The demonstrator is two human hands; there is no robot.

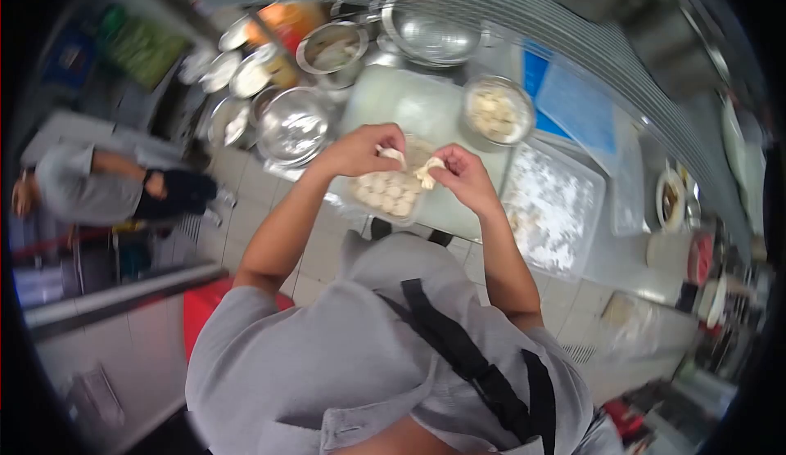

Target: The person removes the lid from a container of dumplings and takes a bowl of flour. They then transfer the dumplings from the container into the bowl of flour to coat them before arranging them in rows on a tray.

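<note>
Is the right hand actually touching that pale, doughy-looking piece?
Touching: the head view shows the right hand pinching the pale piece between thumb and fingers.

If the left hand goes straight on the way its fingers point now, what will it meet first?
Probably the pale piece pinched in the right hand, just across a small gap. Depth is unclear, so the left hand might pass above it.

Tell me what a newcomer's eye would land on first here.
Probably the bare left hand and right hand at the centre, each pinching a pale, dough-like piece by a clear plastic container of round, whitish lumps. Next, perhaps the broad, translucent plastic tray patched with white, at right, or the shiny, round metal bowl at upper left.
</note>
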